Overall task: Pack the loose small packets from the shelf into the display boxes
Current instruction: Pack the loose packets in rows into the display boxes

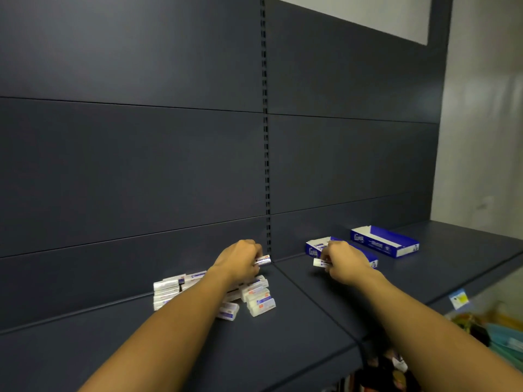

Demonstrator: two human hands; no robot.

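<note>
- The dark shelf carries two blue-and-white display boxes, both lying open-topped toward its right side, near the back panel.
- The nearer display box sits just behind the right hand, which covers much of it. At its left end a few small packets stand inside; the rest of its interior is hidden by the hand.
- The farther display box lies well to the right of the first, apart from both hands. The white inside that shows holds no packets as far as can be seen.
- The loose packets lie in a heap on the left part of the shelf, some stacked along the back panel, others scattered at odd angles toward the front. The left forearm crosses over the heap and hides its middle.
- The left hand is above the back of the heap, fingers curled around a silvery packet whose end sticks out to the right.
- The right hand is in front of the nearer box, fingers pinched on a white packet that juts out to the left, held clear of the shelf.
- Below the shelf's front edge, at the right, a blue-and-yellow price tag hangs above blurred coloured goods.
</note>
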